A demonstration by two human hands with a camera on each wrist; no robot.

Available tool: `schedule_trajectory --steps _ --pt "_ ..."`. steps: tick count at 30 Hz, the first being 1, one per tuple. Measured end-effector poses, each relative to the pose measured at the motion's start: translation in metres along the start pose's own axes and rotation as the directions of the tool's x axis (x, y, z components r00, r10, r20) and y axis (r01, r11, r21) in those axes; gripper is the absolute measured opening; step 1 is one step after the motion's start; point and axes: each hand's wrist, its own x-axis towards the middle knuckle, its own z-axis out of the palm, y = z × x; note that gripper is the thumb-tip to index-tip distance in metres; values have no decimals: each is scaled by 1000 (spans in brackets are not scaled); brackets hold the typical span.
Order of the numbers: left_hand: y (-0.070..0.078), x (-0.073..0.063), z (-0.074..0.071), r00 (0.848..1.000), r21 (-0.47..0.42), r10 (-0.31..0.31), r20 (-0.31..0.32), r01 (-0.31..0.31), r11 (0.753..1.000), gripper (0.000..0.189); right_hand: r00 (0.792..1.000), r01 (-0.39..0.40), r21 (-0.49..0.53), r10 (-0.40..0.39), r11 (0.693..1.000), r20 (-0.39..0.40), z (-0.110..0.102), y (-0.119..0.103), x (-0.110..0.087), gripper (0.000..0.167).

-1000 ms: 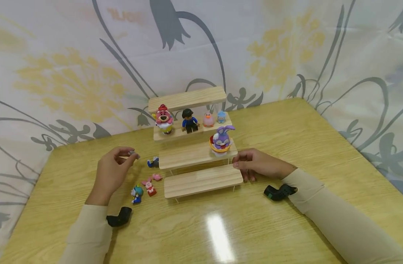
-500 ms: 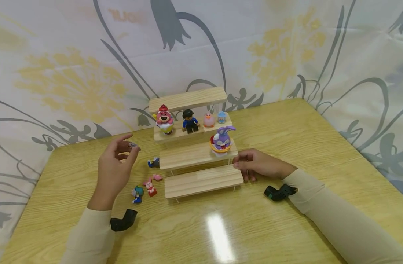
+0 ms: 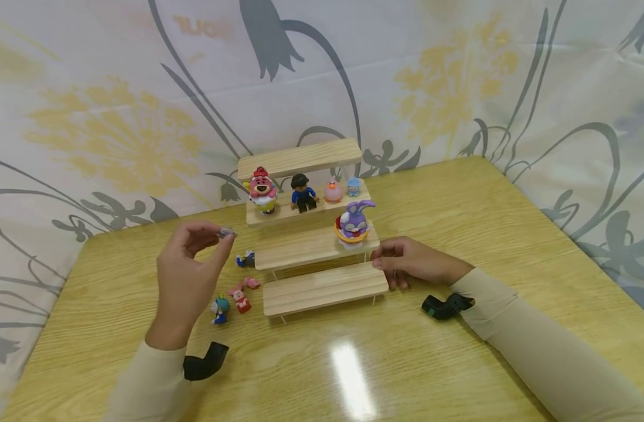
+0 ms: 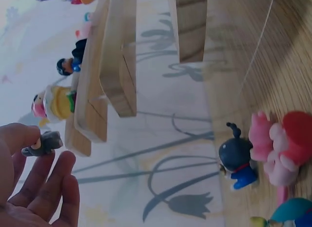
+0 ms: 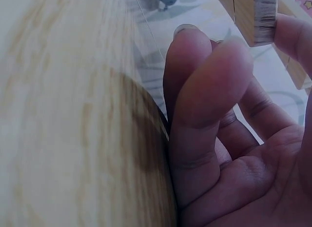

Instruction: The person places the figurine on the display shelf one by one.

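My left hand (image 3: 187, 281) pinches a small grey figurine (image 4: 45, 144) between thumb and fingers, raised to the left of a stepped wooden display shelf (image 3: 322, 288). Its details are too small to tell. My right hand (image 3: 416, 261) holds the shelf at its right end, thumb at the lowest board's corner, with the lower fingers curled near the table. On the second-highest board stand a pink bear figurine (image 3: 262, 190), a dark-haired toy figure (image 3: 303, 193), a pink bird figurine (image 3: 333, 192) and a small blue figurine (image 3: 353, 188). One step lower sits a purple rabbit figurine (image 3: 353, 225).
Left of the shelf lie a dark-headed figurine (image 4: 236, 158), a pink piglet figurine (image 3: 239, 299), a small pink piece (image 3: 252, 282) and a teal-headed figurine (image 3: 220, 309) on the wooden table (image 3: 406, 369). A patterned cloth (image 3: 322, 70) hangs behind.
My left hand has shifted slightly right and up with the grey figurine, turning it between the fingers. The right hand stays at the shelf's end.
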Motion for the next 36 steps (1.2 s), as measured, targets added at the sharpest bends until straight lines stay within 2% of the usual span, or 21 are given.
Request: schedule_trajectory --steps 3,8,15,21,28,36 --pt "6 -2 3 999 -17 39 -11 -39 999 21 1000 1 0 -1 1000 -1 0 0 0 31" --pt "12 -6 9 998 -10 67 2 -67 998 21 1000 1 0 -1 1000 2 0 -1 0 31" --pt "19 -10 24 991 26 98 89 -101 995 21 1000 -2 -7 2 1000 -4 1 -5 -2 34" --pt "26 -11 38 984 20 105 144 -109 994 22 1000 0 -17 0 1000 -2 1 -5 -1 35" --pt "32 -6 56 978 22 81 192 -87 996 22 1000 10 -8 -10 1000 1 1 -2 1 35" --pt "35 -3 80 965 10 73 254 -78 997 21 1000 20 -27 -20 999 -4 2 -1 0 35"
